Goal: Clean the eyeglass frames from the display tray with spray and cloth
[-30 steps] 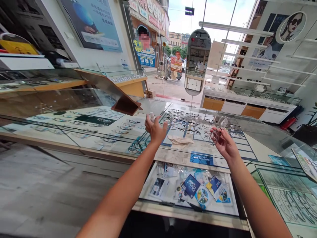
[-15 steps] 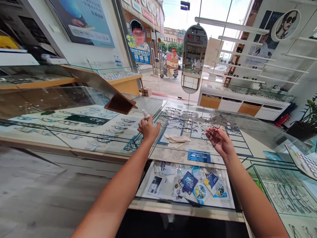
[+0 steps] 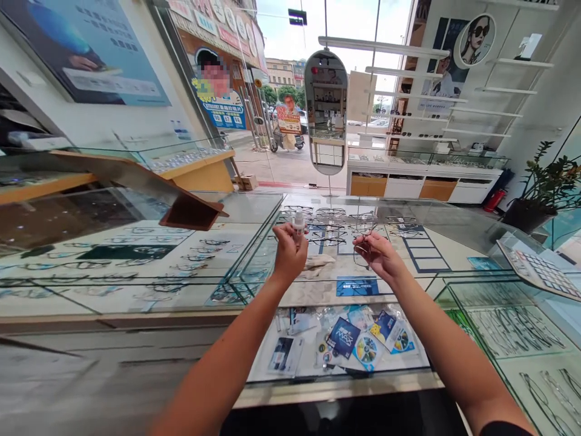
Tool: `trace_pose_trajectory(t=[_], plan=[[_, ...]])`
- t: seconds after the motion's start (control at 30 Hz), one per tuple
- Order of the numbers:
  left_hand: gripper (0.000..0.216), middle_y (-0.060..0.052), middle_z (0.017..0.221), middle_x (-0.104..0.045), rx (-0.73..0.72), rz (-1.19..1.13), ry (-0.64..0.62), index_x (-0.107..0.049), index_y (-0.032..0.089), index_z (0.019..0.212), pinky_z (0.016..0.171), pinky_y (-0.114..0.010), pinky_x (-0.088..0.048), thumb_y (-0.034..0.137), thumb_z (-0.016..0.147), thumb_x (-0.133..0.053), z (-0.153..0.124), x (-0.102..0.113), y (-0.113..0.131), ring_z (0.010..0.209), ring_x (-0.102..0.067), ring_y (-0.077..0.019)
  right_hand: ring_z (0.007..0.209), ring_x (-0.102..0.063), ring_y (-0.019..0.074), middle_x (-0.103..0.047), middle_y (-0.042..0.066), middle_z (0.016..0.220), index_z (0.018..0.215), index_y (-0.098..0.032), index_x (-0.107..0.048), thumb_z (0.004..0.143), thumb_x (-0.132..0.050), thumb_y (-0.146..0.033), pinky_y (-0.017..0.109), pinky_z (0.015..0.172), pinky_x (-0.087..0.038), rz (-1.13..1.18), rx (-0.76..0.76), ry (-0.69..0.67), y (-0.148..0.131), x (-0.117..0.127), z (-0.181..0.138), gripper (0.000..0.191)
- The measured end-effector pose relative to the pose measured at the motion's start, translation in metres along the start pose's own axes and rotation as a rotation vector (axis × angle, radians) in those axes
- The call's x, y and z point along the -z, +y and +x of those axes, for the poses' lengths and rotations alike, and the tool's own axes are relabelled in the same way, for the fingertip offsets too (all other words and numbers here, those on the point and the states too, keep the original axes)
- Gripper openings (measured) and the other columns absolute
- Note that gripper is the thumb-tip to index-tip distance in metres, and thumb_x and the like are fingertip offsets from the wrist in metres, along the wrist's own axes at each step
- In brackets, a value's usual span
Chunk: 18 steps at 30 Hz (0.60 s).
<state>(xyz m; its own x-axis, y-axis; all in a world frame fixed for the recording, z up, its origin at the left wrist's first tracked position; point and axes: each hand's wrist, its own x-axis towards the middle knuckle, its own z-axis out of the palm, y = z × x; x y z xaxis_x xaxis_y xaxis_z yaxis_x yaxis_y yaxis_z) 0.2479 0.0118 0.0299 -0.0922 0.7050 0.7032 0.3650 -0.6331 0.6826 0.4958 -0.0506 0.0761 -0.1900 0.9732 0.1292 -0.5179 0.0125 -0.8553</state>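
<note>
My left hand (image 3: 288,251) is closed around a small white spray bottle (image 3: 298,222), held upright above the glass counter (image 3: 254,290). My right hand (image 3: 377,254) pinches a pair of thin-framed glasses (image 3: 363,233) just to the right of the bottle. The two hands are close together over the counter. A beige cleaning cloth (image 3: 318,263) lies on the glass between and below them. Rows of spectacle frames (image 3: 336,221) sit displayed under the glass beyond my hands.
Leaflets and a blue booklet (image 3: 342,338) lie in the lower case near me. An oval mirror (image 3: 325,112) stands at the counter's far side. A calculator (image 3: 538,272) rests on the right counter, a potted plant (image 3: 542,188) behind it. A raised brown lid (image 3: 190,212) juts out at left.
My view has swung to the right. My left hand carried the spray bottle rightward and turned it upright, and my right hand brought the glasses in toward it and lower.
</note>
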Motion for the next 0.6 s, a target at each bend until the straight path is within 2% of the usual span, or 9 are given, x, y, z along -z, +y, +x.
trace_pose_trajectory(t=[0.07, 0.13, 0.2, 0.27, 0.37, 0.43, 0.6], plan=[[0.040, -0.003, 0.101, -0.058, 0.059, -0.137, -0.083, -0.026, 0.029, 0.113, 0.072, -0.029, -0.055, 0.016, 0.084, -0.051, -0.006, -0.008, 0.010, 0.087, -0.064, -0.0150, 0.091, -0.070, 0.0175, -0.076, -0.001, 0.087, 0.074, -0.025, -0.062, 0.064, -0.094, -0.042, 0.035, 0.097, -0.053, 0.006, -0.003, 0.003, 0.004, -0.002, 0.001, 0.038], [0.040, 0.001, 0.091, -0.055, 0.178, -0.303, -0.209, -0.028, 0.030, 0.111, 0.060, -0.024, -0.048, 0.022, 0.081, -0.053, -0.010, -0.012, 0.021, 0.077, -0.059, -0.0139, 0.086, -0.069, 0.0162, -0.075, -0.001, 0.084, 0.073, -0.025, -0.062, 0.060, -0.096, -0.043, 0.032, 0.092, -0.053, 0.008, 0.001, 0.014, 0.007, -0.004, 0.002, 0.041], [0.031, 0.001, 0.084, -0.052, 0.344, -0.456, -0.341, -0.036, 0.028, 0.107, 0.053, -0.022, -0.043, 0.033, 0.083, -0.056, -0.011, -0.012, 0.032, 0.072, -0.055, -0.0142, 0.084, -0.068, 0.0157, -0.076, -0.001, 0.082, 0.071, -0.025, -0.061, 0.058, -0.097, -0.045, 0.031, 0.088, -0.053, -0.010, 0.009, 0.026, 0.009, -0.007, 0.001, 0.044], [0.030, 0.000, 0.081, -0.052, 0.486, -0.560, -0.426, -0.044, 0.024, 0.097, 0.052, -0.023, -0.043, 0.050, 0.086, -0.056, -0.011, -0.010, 0.041, 0.070, -0.054, -0.0147, 0.083, -0.068, 0.0157, -0.076, -0.001, 0.082, 0.071, -0.025, -0.061, 0.058, -0.097, -0.046, 0.031, 0.087, -0.053, -0.046, 0.018, 0.034, 0.012, -0.009, 0.000, 0.044], [0.051, -0.001, 0.078, -0.052, 0.577, -0.642, -0.454, -0.048, 0.023, 0.083, 0.052, -0.025, -0.043, 0.074, 0.087, -0.050, -0.010, -0.009, 0.049, 0.068, -0.053, -0.0150, 0.083, -0.067, 0.0155, -0.077, -0.001, 0.084, 0.072, -0.025, -0.062, 0.061, -0.096, -0.047, 0.031, 0.086, -0.051, -0.088, 0.026, 0.038, 0.014, -0.013, -0.002, 0.043], [0.061, -0.002, 0.076, -0.052, 0.601, -0.679, -0.451, -0.049, 0.022, 0.076, 0.051, -0.025, -0.041, 0.082, 0.085, -0.048, -0.010, -0.010, 0.052, 0.068, -0.052, -0.0153, 0.082, -0.066, 0.0148, -0.078, -0.001, 0.084, 0.072, -0.025, -0.062, 0.060, -0.096, -0.048, 0.030, 0.083, -0.050, -0.095, 0.022, 0.043, 0.015, -0.015, -0.004, 0.043], [0.066, -0.001, 0.074, -0.050, 0.656, -0.741, -0.420, -0.051, 0.020, 0.070, 0.056, -0.025, -0.044, 0.086, 0.077, -0.056, -0.010, -0.012, 0.054, 0.068, -0.049, -0.0142, 0.076, -0.062, 0.0143, -0.077, -0.001, 0.081, 0.069, -0.024, -0.061, 0.056, -0.098, -0.050, 0.028, 0.072, -0.044, -0.108, 0.013, 0.069, 0.016, -0.018, -0.006, 0.047]])
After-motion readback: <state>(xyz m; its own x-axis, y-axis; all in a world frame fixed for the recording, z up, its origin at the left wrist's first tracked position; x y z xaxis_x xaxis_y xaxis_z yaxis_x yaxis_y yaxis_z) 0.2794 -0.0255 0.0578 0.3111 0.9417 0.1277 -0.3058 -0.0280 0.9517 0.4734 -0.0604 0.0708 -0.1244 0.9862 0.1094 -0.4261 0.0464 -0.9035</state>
